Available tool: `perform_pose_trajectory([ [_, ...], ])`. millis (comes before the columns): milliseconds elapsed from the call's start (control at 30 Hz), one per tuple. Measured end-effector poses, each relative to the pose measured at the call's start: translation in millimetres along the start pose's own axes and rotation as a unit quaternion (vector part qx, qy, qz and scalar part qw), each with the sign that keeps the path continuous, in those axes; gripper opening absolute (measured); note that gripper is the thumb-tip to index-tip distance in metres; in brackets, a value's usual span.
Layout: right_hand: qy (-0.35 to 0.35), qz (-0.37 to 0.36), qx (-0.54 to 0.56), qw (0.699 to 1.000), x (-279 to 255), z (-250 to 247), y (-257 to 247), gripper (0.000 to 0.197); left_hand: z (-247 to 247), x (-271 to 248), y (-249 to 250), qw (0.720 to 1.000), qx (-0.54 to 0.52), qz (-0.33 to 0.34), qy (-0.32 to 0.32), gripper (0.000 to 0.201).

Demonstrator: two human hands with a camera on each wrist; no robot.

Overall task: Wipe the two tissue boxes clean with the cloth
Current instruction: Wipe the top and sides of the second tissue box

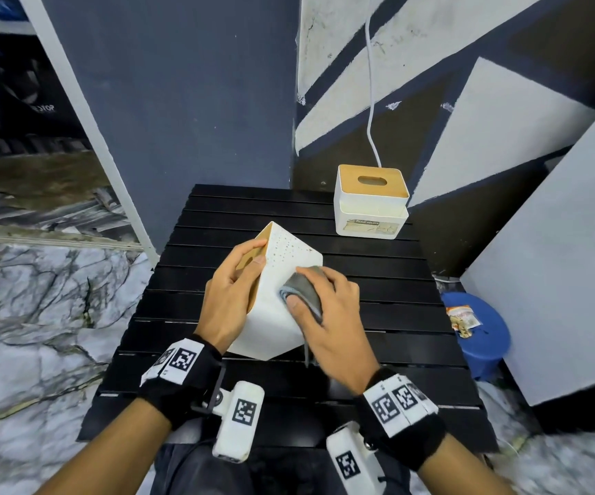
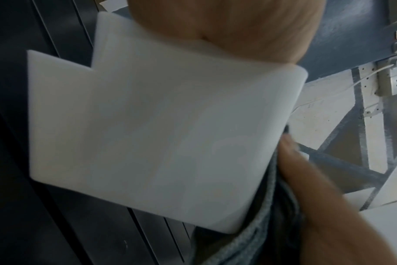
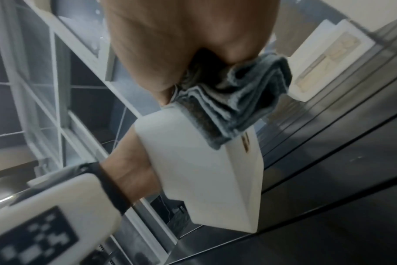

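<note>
A white tissue box (image 1: pixel 281 280) with a wooden lid is tipped up on the black slatted table (image 1: pixel 378 334). My left hand (image 1: pixel 233 291) grips the box at its lid end, fingers curled over the wood. My right hand (image 1: pixel 328 309) holds a folded grey cloth (image 1: pixel 305 287) and presses it against the box's white side. In the left wrist view the box's white face (image 2: pixel 159 134) fills the frame, with the cloth (image 2: pixel 261 233) at its lower right edge. The right wrist view shows the bunched cloth (image 3: pixel 233 100) on the box (image 3: pixel 204 170). A second white tissue box (image 1: pixel 371 201) stands upright at the table's far right.
A white cable (image 1: pixel 371 101) hangs down the painted wall behind the second box. A blue stool (image 1: pixel 482 334) with a small packet on it stands right of the table. A white panel (image 1: pixel 557 262) leans at the right; marbled floor (image 1: pixel 38 316) lies to the left.
</note>
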State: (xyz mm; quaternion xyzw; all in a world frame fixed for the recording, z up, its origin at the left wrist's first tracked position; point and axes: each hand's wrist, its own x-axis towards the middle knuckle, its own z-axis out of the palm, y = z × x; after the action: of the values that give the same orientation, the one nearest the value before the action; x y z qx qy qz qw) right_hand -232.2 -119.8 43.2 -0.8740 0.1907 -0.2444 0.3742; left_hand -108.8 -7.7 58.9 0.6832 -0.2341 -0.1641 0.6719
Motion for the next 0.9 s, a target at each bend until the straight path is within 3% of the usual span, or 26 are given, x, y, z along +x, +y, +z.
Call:
perform_pose_trajectory([
  [167,-0.015,-0.026,-0.019,0.999,17.7,-0.4,-9.8,0.052,-0.6,-0.1,0.3,1.0,0.003,-0.002,-0.011,0.026],
  [367,-0.024,0.028,-0.016,0.999,33.2,-9.3,4.5,0.039,2.3,-1.4,2.0,1.0,0.008,-0.009,-0.013,0.024],
  [633,-0.033,-0.045,-0.048,0.997,21.8,-0.2,-28.8,0.041,2.0,-0.4,0.9,1.0,0.009,0.003,-0.014,0.025],
  [900,-0.022,0.02,-0.044,0.999,43.4,-7.4,-8.3,0.037,0.3,-1.7,0.3,1.0,0.015,-0.005,-0.007,0.032],
])
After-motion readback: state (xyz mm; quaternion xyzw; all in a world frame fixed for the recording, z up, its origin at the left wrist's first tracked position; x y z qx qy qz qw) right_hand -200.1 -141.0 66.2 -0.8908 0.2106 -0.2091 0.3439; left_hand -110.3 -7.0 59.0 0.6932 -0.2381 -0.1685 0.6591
